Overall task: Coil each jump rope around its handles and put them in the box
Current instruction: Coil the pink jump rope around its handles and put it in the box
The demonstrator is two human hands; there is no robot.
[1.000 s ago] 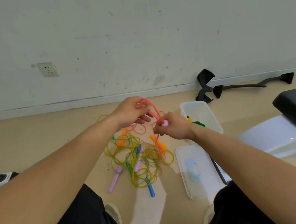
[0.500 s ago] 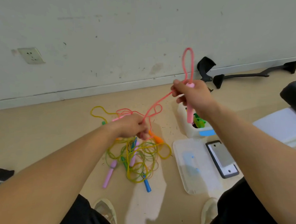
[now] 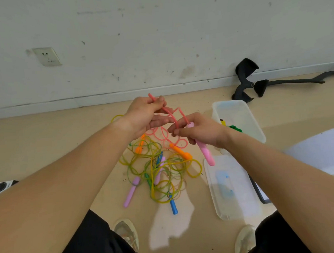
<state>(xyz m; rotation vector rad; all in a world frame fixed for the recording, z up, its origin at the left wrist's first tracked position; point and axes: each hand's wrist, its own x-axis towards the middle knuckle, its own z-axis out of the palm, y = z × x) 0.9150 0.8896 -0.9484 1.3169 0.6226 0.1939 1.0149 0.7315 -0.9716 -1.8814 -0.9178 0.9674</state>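
Beige floor meets scuffed white wall; wall socket (image 3: 47, 56) far left. Person seated, both forearms reach out over the floor.

Left hand (image 3: 145, 115) is raised above the floor. Its grip is closed, thumb and fingertips pinching the pink rope (image 3: 171, 115), with a short stub of cord poking up past the knuckles. The cord arches from there across to the right hand. More pink loops hang below, down onto the floor.

Under the hands lies a tangle of yellow-green ropes (image 3: 160, 170), with a purple handle (image 3: 131, 192) at its left edge, an orange handle (image 3: 181, 153) at upper right and a blue handle (image 3: 173, 206) at the near end.

Right hand (image 3: 200, 130) is just beside the left, its grip wrapped round the pink handle (image 3: 208, 155). The handle's top is at the thumb and its free end slants down toward the lid (image 3: 239, 203), which lies flat on the floor.

Clear box (image 3: 256, 127) sits right of the hands, open, with yellow and green items (image 3: 233, 127) inside. The pink rope is outside the box. Black parts (image 3: 244, 80) lie against the wall, beyond the box.
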